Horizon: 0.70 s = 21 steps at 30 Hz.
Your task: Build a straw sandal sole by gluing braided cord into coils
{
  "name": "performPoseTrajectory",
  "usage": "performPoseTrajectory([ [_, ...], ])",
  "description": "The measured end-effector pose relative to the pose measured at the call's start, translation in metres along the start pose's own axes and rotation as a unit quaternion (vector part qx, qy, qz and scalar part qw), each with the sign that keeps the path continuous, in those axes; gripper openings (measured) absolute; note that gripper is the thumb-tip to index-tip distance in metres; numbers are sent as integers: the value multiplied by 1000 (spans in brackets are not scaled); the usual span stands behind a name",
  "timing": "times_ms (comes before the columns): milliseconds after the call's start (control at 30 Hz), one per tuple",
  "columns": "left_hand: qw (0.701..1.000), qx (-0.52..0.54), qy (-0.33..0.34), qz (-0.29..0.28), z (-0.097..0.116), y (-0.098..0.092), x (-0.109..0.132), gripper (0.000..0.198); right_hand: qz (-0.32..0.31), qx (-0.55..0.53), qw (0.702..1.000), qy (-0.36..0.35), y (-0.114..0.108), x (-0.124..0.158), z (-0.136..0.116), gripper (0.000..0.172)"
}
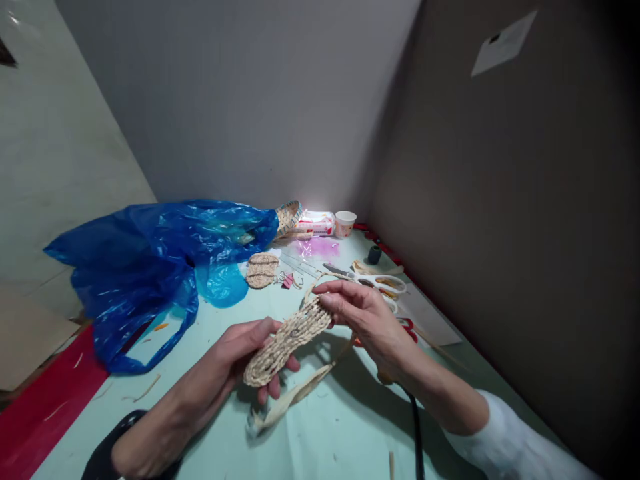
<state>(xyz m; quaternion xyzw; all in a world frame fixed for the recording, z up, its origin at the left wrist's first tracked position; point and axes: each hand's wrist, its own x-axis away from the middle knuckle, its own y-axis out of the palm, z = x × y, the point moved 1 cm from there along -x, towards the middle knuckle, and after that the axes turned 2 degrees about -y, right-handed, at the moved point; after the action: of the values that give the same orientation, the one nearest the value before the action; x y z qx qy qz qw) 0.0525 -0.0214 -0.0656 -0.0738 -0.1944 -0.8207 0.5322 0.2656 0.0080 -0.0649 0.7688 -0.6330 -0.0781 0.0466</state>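
Note:
A long oval piece of braided straw [290,339] is held above the table, tilted up to the right. My left hand [245,350] grips its lower left part, thumb on top and fingers beneath. At its upper right end my right hand [357,313] pinches the edge between thumb and fingers. A loose strip of pale straw [300,393] hangs below the piece and crosses toward my right hand. A thin strand loops up from the braid near my right fingertips.
A blue plastic bag [165,253] covers the back left. Behind my hands lie a round woven piece [262,270], pink clips [287,281], white-handled scissors [390,284], a paper cup [345,224] and a dark spool [374,254]. A black cable [416,433] runs at the front right.

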Motion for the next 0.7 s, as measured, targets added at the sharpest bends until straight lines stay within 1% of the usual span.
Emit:
performPoseTrajectory([
  [33,999,16,10,30,2,-3,-1,42,11,-9,1000,0,0,-1,1,28],
  [100,991,4,61,117,7,-13,-5,36,39,-33,999,-3,-2,-3,2,31],
  [133,981,-21,98,168,9,-19,-7,33,54,-44,998,-6,-3,-5,3,33],
  [167,963,-59,140,222,11,-25,-10,32,68,-55,996,-11,-5,-6,3,34],
  [200,949,-66,170,257,12,-32,-12,31,82,-64,994,-18,-8,-8,4,35],
  [300,919,-68,219,321,11,-49,-21,28,118,-85,988,-43,-17,-14,5,34],
  [400,908,-74,242,335,8,-56,-25,29,140,-96,983,-70,-24,-18,6,32],
  [500,906,-88,253,328,7,-54,-26,31,140,-91,982,-86,-27,-20,7,24],
  [600,903,-102,264,323,6,-52,-27,33,127,-78,985,-90,-25,-20,8,29],
  [700,898,-111,273,325,4,-55,-30,33,115,-68,986,-96,-22,-19,9,33],
])
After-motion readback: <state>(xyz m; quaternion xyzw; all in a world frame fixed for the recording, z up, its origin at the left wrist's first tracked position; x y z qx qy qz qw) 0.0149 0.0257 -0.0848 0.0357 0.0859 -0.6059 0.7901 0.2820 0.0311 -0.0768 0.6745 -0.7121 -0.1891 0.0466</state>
